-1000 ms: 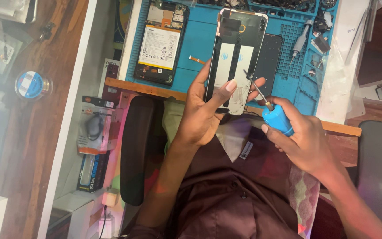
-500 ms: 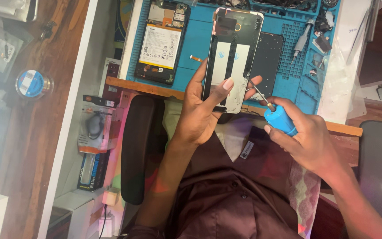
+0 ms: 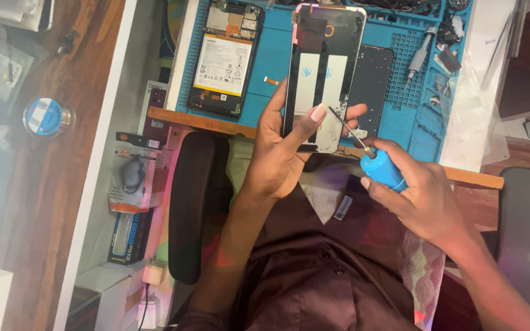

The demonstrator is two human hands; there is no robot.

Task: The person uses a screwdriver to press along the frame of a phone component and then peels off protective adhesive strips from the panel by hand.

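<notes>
- Left hand (image 3: pixel 277 156): raised over the lap, fingers wrapped about the lower end of a phone panel (image 3: pixel 323 67); thumb laid across its face, fingertips showing at the far edge. Grip closed firmly on the panel.
- Phone panel: flat, dark, glossy, with two pale strips down its middle; held upright in view above the blue work mat (image 3: pixel 277 55).
- Right hand (image 3: pixel 424 199): curled shut around the blue handle of a screwdriver (image 3: pixel 375 162); thin metal shaft slants up and left, tip at the panel's lower right corner (contact cannot be told).
- Blue work mat: ribbed, with small tray pockets, lying on a white table edged in wood.
- Opened phone (image 3: pixel 225 58): on the mat, left of the panel, battery and circuit board exposed.
- Dark back cover (image 3: pixel 372 86): flat on the mat, just right of the panel.
- Spare screwdriver (image 3: pixel 418 58): grey, resting on the mat's grid.
- Tape roll (image 3: pixel 47 116): round, blue and white, on the wooden surface far left.
</notes>
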